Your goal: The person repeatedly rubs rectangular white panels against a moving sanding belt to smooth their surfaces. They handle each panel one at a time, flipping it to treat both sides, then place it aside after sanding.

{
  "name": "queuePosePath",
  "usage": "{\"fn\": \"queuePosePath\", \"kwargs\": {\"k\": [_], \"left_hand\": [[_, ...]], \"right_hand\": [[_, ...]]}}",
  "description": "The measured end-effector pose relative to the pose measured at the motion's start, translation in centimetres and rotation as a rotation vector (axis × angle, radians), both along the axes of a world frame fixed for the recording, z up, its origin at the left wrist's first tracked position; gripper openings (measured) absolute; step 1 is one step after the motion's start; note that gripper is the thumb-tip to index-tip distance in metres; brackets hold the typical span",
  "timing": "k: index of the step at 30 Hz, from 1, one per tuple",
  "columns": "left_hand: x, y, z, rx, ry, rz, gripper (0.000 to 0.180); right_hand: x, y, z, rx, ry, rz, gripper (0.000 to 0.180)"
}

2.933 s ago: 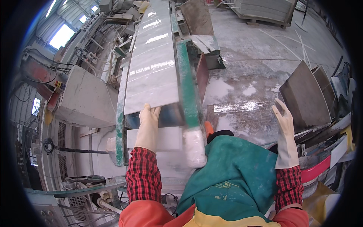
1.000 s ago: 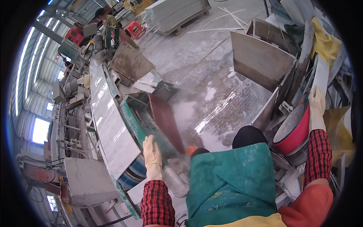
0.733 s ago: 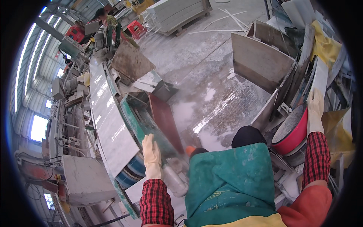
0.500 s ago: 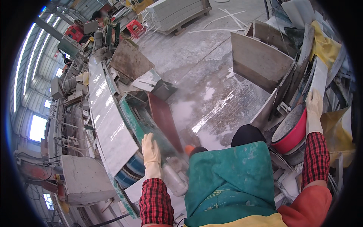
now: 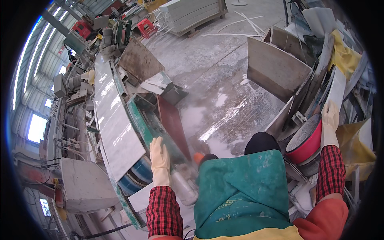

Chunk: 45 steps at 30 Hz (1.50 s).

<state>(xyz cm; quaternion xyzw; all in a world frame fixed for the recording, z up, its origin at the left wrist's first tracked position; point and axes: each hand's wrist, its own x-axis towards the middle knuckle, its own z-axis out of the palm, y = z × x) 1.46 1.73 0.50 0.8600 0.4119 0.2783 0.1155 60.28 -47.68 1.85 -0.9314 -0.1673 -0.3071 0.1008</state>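
My left hand (image 5: 159,162), in a cream rubber glove, has its fingers stretched out and close together. It rests by the green metal edge (image 5: 139,120) of a long machine, beside a pale stone slab (image 5: 114,126) lying on it. Nothing shows in that hand. My right hand (image 5: 330,120), gloved alike, is reached out to the far right with its fingers laid over the lower end of a long white board (image 5: 337,86). The underside of those fingers is hidden. Close beside that wrist stands a red-rimmed round tub (image 5: 306,144) with a grey top.
Below my green apron (image 5: 244,186), dark boots show on a wet, powdery floor (image 5: 224,108). Upright grey boards (image 5: 278,70) lean at the right. A reddish-brown panel (image 5: 173,124) stands beside the machine. Stacked slabs (image 5: 192,16) and a red stool (image 5: 146,28) are farther off.
The view has shifted slightly. Both hands sit a little higher in the picture, still beside the green edge and the white board. Nothing is visibly taken hold of or let go.
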Motion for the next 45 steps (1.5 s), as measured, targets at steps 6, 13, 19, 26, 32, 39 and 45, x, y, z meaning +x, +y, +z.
{"fn": "queuePosePath", "kwargs": {"k": [6, 13, 19, 26, 32, 39, 45], "left_hand": [[-0.3, 0.0, -0.3, -0.027, 0.012, 0.022, 0.037], [-0.4, 0.1, -0.4, -0.052, -0.005, 0.03, 0.04], [-0.5, 0.1, -0.7, -0.046, -0.036, 0.039, 0.039], [-0.6, -0.1, -0.9, -0.055, -0.039, 0.054, 0.038], [-0.5, -0.2, -0.9, -0.076, -0.046, 0.078, 0.038], [-0.7, 0.4, -1.9, -0.007, -0.086, 0.05, 0.037], [-0.8, 0.5, -2.0, 0.016, -0.112, 0.042, 0.037]], "right_hand": [[-0.8, 0.3, 0.0, -0.014, -0.026, -0.013, 0.039], [-1.6, 0.2, -0.1, -0.005, -0.078, 0.021, 0.036], [-2.1, 0.4, 0.0, 0.009, -0.108, 0.059, 0.035], [-3.1, 0.6, 0.2, 0.003, -0.055, 0.036, 0.035], [-3.8, 0.8, 0.1, 0.0, -0.069, 0.055, 0.036], [-4.6, 0.9, 0.1, -0.013, -0.082, 0.069, 0.038], [-5.8, 1.4, 0.2, 0.025, -0.09, 0.088, 0.038]]}}
